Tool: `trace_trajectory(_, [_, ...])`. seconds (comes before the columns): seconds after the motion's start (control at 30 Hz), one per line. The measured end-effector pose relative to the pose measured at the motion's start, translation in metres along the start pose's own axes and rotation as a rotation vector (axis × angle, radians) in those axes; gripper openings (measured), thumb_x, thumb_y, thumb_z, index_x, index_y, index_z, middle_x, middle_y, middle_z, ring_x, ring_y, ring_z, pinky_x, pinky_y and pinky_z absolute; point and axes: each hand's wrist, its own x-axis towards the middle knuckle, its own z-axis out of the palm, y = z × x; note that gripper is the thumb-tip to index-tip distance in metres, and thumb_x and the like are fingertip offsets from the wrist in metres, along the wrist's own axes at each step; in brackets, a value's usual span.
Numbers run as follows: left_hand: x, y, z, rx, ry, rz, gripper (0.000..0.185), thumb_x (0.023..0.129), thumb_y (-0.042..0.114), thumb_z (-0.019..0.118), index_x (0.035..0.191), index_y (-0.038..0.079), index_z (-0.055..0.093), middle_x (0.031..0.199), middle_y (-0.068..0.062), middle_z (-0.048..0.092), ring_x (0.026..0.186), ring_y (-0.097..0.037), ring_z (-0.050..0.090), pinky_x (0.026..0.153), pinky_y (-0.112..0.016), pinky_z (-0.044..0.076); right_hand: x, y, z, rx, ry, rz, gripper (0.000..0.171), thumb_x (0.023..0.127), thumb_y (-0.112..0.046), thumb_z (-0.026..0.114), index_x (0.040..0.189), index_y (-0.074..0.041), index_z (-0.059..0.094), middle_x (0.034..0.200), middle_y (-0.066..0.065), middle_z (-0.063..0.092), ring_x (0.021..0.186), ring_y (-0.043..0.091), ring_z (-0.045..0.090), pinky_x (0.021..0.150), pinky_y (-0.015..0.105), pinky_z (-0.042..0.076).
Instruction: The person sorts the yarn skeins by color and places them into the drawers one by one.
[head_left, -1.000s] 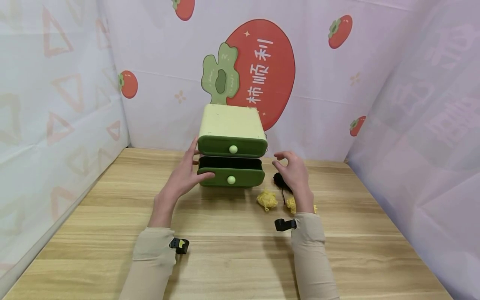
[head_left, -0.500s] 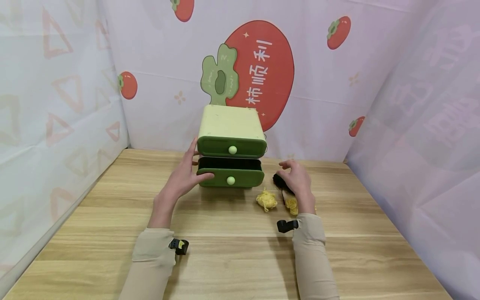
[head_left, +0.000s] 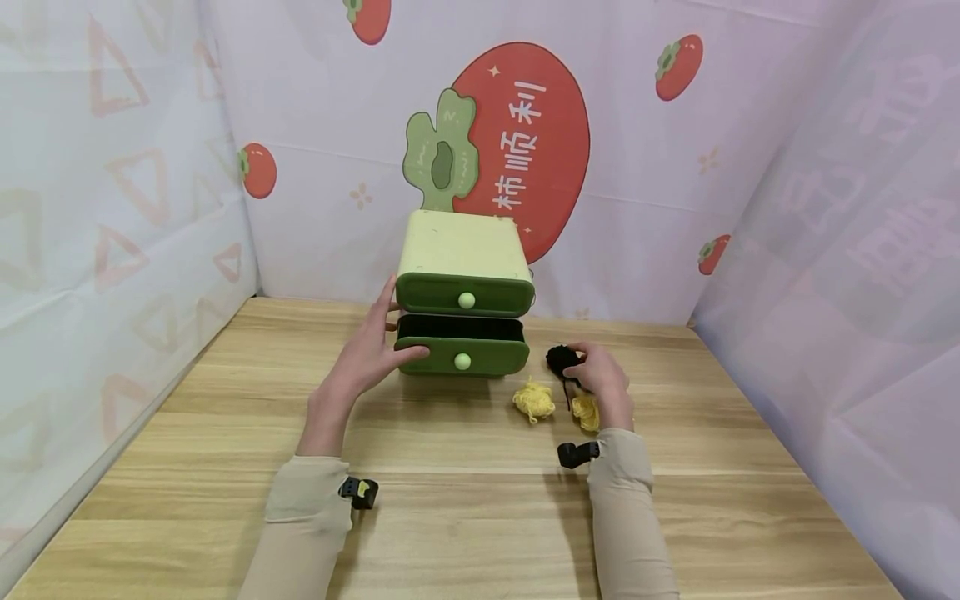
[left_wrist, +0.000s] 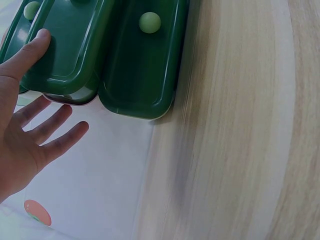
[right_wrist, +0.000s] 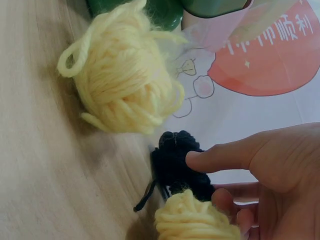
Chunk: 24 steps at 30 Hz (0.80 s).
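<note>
My left hand is at the left side of a small cream and green drawer cabinet. Its thumb lies on the front of the pulled-out middle drawer, and its other fingers stretch beside the cabinet, holding nothing, as the left wrist view shows. My right hand is at a ball of black yarn, thumb on one side and fingers curled partly out of sight behind it. One yellow yarn ball lies nearer the cabinet; another yellow yarn ball sits right by the right hand's fingers.
Above the pulled-out drawer is a closed top drawer; a closed bottom drawer shows in the left wrist view. All stands on a wooden table, with printed cloth walls at the back and sides.
My right hand has come down and slightly right from beside the cabinet to the black yarn ball. The left hand and the drawers have stayed put.
</note>
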Motion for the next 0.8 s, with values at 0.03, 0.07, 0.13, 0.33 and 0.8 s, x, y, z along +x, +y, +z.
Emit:
trace_trajectory(0.03, [0.0, 0.0, 0.0, 0.001, 0.0, 0.0, 0.119, 0.081, 0.045, 0.081, 0.156, 0.046, -0.011, 0.154, -0.009, 0.038, 0.129, -0.037, 0.054, 0.1, -0.06, 0.046, 0.0, 0.001, 0.001, 0.005, -0.003, 0.005, 0.056, 0.094, -0.021, 0.066, 0.147, -0.018, 0.05, 0.142, 0.019, 0.055, 0.124, 0.039, 0.056, 0.094, 0.057, 0.045])
trace_trajectory(0.07, [0.0, 0.0, 0.0, 0.001, -0.001, -0.001, 0.119, 0.081, 0.045, 0.081, 0.156, 0.045, -0.011, 0.154, -0.008, 0.038, 0.129, -0.037, 0.054, 0.1, -0.06, 0.046, 0.0, 0.002, 0.001, 0.008, -0.003, 0.009, 0.056, 0.094, -0.021, 0.066, 0.147, -0.018, 0.05, 0.143, 0.019, 0.055, 0.125, 0.039, 0.055, 0.095, 0.057, 0.044])
trace_trajectory(0.13, [0.0, 0.0, 0.0, -0.001, -0.002, 0.0, 0.119, 0.081, 0.045, 0.081, 0.157, 0.044, -0.011, 0.155, -0.009, 0.038, 0.129, -0.037, 0.054, 0.1, -0.06, 0.046, 0.001, 0.005, 0.002, 0.014, -0.004, 0.017, 0.056, 0.094, -0.021, 0.066, 0.147, -0.019, 0.05, 0.144, 0.018, 0.054, 0.127, 0.039, 0.053, 0.096, 0.058, 0.043])
trace_trajectory(0.33, [0.0, 0.0, 0.001, -0.006, -0.008, 0.0, 0.119, 0.081, 0.045, 0.081, 0.156, 0.045, -0.012, 0.156, -0.008, 0.036, 0.13, -0.037, 0.053, 0.101, -0.06, 0.045, 0.003, 0.012, 0.005, 0.013, -0.004, 0.02, 0.052, 0.093, -0.017, 0.065, 0.143, -0.019, 0.055, 0.14, 0.016, 0.058, 0.127, 0.04, 0.054, 0.094, 0.057, 0.043])
trace_trajectory(0.8, [0.001, -0.002, 0.001, -0.003, -0.003, -0.002, 0.119, 0.081, 0.046, 0.08, 0.157, 0.043, -0.011, 0.155, -0.009, 0.036, 0.131, -0.038, 0.052, 0.1, -0.06, 0.045, 0.007, 0.015, 0.008, 0.038, 0.044, 0.032, 0.044, 0.091, -0.021, 0.067, 0.135, -0.022, 0.064, 0.136, 0.014, 0.062, 0.121, 0.038, 0.058, 0.089, 0.054, 0.045])
